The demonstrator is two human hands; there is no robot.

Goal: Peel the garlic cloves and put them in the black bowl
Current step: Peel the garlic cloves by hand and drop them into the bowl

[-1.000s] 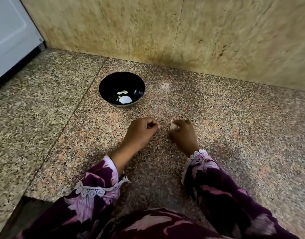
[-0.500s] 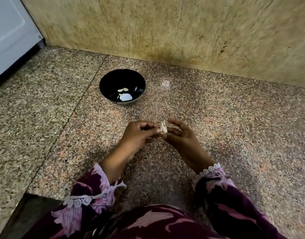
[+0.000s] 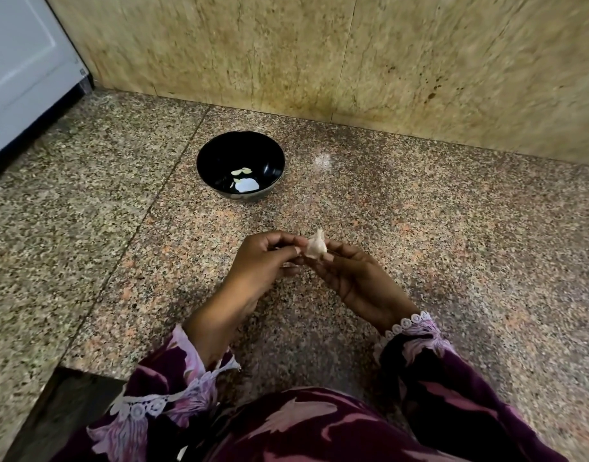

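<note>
Both hands have kept the garlic clove raised off the counter (image 3: 453, 228), where 1 second ago they were pressed low against the granite; since half a second ago the right fingers have folded closer under the clove. At the centre of the view the garlic clove (image 3: 316, 248), pale and still in its papery skin with a pointed tip up toward 12 o'clock, sits between the 2 hands. From 9 o'clock of the clove, the left hand (image 3: 270, 261) has its fingers curled and pinches the clove's left side with thumb and fingertip. From 4 o'clock of it, the right hand (image 3: 356, 281) lies palm up, its fingers bent beneath and around the clove so that they cradle and hold it. Up toward 11 o'clock of the hands, well apart from them, the black bowl (image 3: 220, 151) stands upright on the speckled granite counter, with a few pale peeled cloves (image 3: 241, 171) lying on its bottom beside a bright white patch that may be a reflection. Purple floral sleeves (image 3: 173, 388) with white lace cuffs cover both forearms. Behind the counter rises a yellowish stone wall (image 3: 319, 55), and a white panel (image 3: 23, 61) stands at 10 o'clock.
</note>
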